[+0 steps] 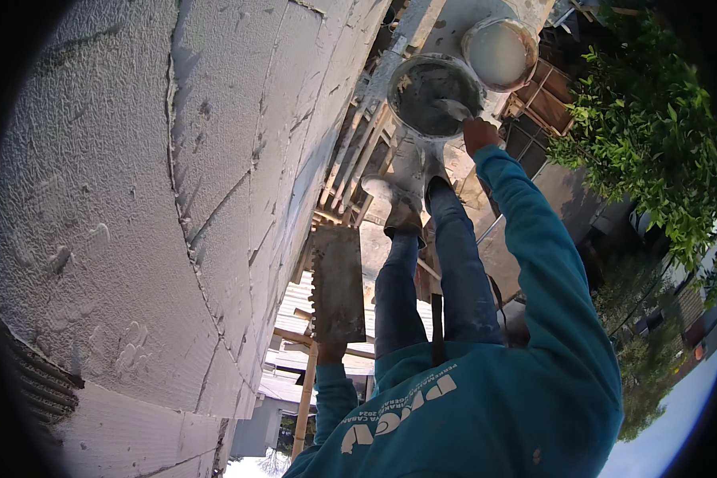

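My right hand (479, 135) is closed on a small trowel (454, 107), whose blade reaches into a bucket of wet grey mortar (422, 88). My left hand (330, 349) grips a flat notched trowel (338, 283), held upright beside my left leg with its toothed edge toward the wall; most of that hand is hidden behind the plate. The block wall (119, 199), with rough mortar joints, rises along my left.
A second bucket (495, 54) with pale, milky contents stands beside the mortar bucket. My booted feet are on a narrow ledge (406, 167) among bamboo poles (358, 151). A lower yard (558, 207) shows past the ledge, and leafy branches (637, 127) fill the right side.
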`<state>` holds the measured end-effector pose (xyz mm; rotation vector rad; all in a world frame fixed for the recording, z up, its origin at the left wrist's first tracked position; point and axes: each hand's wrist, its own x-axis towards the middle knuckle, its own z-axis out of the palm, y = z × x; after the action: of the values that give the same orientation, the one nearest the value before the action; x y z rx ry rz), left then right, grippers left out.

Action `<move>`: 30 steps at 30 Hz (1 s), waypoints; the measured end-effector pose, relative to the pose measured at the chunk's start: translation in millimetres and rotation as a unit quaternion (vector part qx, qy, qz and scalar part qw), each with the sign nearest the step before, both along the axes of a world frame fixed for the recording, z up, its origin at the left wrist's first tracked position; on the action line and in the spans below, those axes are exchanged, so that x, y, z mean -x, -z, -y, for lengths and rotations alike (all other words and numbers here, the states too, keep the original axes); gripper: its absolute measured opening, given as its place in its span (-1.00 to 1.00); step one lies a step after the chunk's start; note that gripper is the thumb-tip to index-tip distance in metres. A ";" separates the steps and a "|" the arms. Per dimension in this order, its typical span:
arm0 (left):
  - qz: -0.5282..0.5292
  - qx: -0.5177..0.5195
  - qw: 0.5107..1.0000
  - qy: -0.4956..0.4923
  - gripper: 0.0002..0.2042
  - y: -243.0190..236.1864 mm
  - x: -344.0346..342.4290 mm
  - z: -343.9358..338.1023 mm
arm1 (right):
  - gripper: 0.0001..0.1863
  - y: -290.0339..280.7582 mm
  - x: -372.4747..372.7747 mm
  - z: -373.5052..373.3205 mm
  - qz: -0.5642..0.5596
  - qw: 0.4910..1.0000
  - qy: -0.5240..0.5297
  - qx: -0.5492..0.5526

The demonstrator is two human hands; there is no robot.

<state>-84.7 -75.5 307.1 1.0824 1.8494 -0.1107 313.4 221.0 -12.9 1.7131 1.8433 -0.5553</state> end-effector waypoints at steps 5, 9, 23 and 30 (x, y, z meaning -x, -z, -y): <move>-0.009 0.025 1.000 -0.003 -0.53 7.4 1.6 8.9 | -0.66 -2.6 3.1 18.4 -0.081 0.994 -0.053 0.051; -0.011 0.021 1.000 -0.009 -0.53 11.8 -2.4 10.7 | -0.67 -4.4 1.2 21.5 -0.050 0.997 -0.023 0.053; -0.032 -0.028 0.999 -0.001 -0.52 0.9 -13.6 -15.8 | -0.67 -98.4 -55.5 25.9 -0.327 0.941 0.083 -0.024; 0.002 0.077 0.997 -0.005 -0.51 -31.8 -24.1 -54.3 | -0.64 -310.6 -9.7 -48.2 -0.476 0.820 0.215 -0.236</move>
<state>-60.7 -21.2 338.9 0.9662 1.8105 -0.2410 323.1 269.3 297.6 2.4962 2.3744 -1.4501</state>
